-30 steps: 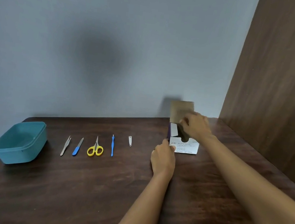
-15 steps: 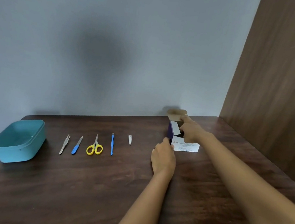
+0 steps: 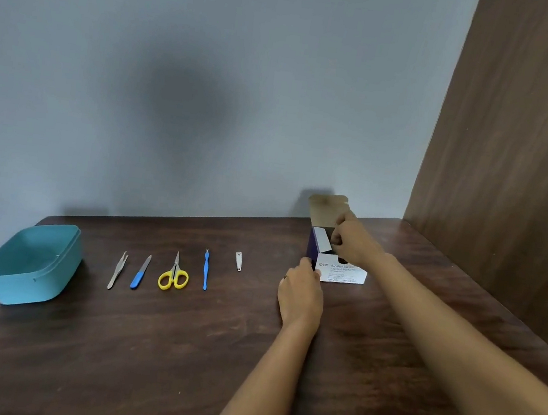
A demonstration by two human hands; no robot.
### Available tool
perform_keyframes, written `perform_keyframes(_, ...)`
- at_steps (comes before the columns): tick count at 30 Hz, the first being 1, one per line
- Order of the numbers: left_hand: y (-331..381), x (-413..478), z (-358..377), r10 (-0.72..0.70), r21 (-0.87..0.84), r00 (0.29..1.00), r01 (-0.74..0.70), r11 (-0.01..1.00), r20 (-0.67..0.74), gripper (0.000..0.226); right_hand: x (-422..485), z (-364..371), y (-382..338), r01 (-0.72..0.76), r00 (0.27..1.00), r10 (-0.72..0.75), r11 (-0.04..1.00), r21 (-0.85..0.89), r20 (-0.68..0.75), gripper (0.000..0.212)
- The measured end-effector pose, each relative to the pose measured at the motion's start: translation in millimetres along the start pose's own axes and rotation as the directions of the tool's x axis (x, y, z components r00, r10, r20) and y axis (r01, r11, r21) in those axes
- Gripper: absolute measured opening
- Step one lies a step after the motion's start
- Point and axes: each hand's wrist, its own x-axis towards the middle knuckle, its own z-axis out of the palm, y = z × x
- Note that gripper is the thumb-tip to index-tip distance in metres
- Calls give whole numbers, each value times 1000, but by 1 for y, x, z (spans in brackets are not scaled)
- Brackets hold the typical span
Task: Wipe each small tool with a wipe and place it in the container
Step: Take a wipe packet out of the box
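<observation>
A white and purple box of alcohol swabs stands at the back right of the table with its brown lid flap raised. My left hand grips the box's near left corner. My right hand is over the open top with its fingers curled at the opening; what they pinch is hidden. Left of the box lie several small tools in a row: nail clipper, blue cuticle pusher, yellow scissors, blue nail file, tweezers. A teal container sits at the far left.
The dark wooden table meets a grey wall at the back. A brown wooden panel rises along the right side, close behind the box.
My right hand came off the lid flap and dipped to the box's opening, then drew its fingers together there. My left hand stayed on the box corner.
</observation>
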Motion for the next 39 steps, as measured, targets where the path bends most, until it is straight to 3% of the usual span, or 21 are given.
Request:
perform_keyframes(3, 0, 1, 1, -3, -4, 1000, 3, 1000, 0, 21, -2, -8, -2, -73, 983, 83, 995, 69, -163, 18)
perform_keyframes(6, -1, 0, 3, -18, -64, 1000, 18, 998, 10, 21, -3, -23, -8, -148, 944, 164, 986, 76, -287, 23)
perform_keyframes(10, -4, -1, -5, -74, -351, 997, 74, 933, 15, 28, -13, -36, -16, -254, 855, 335, 936, 242, -396, 21)
perform_keyframes(14, -13, 1, -19, -153, -606, 988, 137, 784, 25, 21, -26, -37, -30, -200, 831, 419, 839, 507, -365, 18)
perform_keyframes(16, -17, -1, -28, -208, -739, 970, 233, 632, 128, 18, -35, -33, -41, -155, 856, 410, 783, 602, -314, 15)
perform_keyframes(19, -18, -8, -47, -220, -861, 939, 334, 384, 266, 35, -52, -25, -59, -81, 922, 329, 680, 728, -204, 27)
perform_keyframes(22, -22, -19, -70, -231, -888, 916, 381, 256, 327, 47, -68, -14, -75, -31, 968, 204, 671, 741, -144, 24)
perform_keyframes(26, -44, -38, -88, -117, -865, 930, 366, 342, 347, 34, -87, -2, -96, 16, 992, 73, 724, 689, -99, 9)
perform_keyframes(29, -59, -52, -93, -14, -853, 935, 330, 404, 355, 15, -97, 12, -109, 7, 993, 77, 719, 695, -90, 6)
perform_keyframes(31, -65, -58, -97, -6, -868, 942, 312, 387, 336, 10, -101, 22, -116, -25, 981, 164, 644, 764, -107, 8)
perform_keyframes(35, -69, -67, -101, -69, -912, 959, 284, 295, 276, 8, -118, 47, -129, 46, 909, 371, 357, 933, -187, 14)
perform_keyframes(39, -71, -70, -101, -136, -958, 972, 217, 186, 194, 6, -135, 63, -135, 127, 895, 391, 237, 963, -214, 11)
